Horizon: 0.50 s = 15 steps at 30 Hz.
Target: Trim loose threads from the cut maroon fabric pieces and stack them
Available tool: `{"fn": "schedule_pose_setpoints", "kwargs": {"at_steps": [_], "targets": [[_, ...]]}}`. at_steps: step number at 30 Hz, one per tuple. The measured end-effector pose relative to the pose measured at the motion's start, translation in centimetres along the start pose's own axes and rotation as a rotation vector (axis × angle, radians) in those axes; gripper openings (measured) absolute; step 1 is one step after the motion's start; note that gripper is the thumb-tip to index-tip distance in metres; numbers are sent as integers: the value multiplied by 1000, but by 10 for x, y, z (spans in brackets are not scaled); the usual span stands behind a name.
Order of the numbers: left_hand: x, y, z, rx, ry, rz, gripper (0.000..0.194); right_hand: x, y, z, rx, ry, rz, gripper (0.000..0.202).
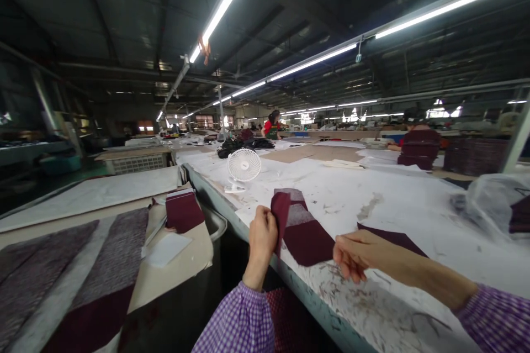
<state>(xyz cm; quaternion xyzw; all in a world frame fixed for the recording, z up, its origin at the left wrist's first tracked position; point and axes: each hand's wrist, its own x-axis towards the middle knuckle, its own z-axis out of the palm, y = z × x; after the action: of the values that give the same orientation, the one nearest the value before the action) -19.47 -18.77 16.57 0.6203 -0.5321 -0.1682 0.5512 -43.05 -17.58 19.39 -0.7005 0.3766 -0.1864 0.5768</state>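
Observation:
A small maroon fabric piece [281, 216] stands upright in my left hand [263, 234], its fingers pinched on the edge. Just to the right, maroon and grey fabric pieces [308, 242] lie overlapping on the white-covered table [331, 193]. My right hand [354, 253] is beside their right corner, fingers curled together; whether anything is between the fingertips is too small to tell. Another dark maroon piece [393, 238] lies behind my right forearm, partly hidden by it.
A white fan [244, 165] stands near the table's left edge, with dark cloth behind it. At left, a lower surface bears grey and maroon fabric [107, 253]. Clear plastic [492, 204] and maroon stacks [419, 147] are at right. A person [272, 125] is farther back.

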Motion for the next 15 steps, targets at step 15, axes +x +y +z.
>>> {"fn": "schedule_pose_setpoints", "kwargs": {"at_steps": [15], "targets": [[-108, 16, 16, 312, 10, 1004, 28, -4, 7, 4, 348, 1, 43, 59]]}}
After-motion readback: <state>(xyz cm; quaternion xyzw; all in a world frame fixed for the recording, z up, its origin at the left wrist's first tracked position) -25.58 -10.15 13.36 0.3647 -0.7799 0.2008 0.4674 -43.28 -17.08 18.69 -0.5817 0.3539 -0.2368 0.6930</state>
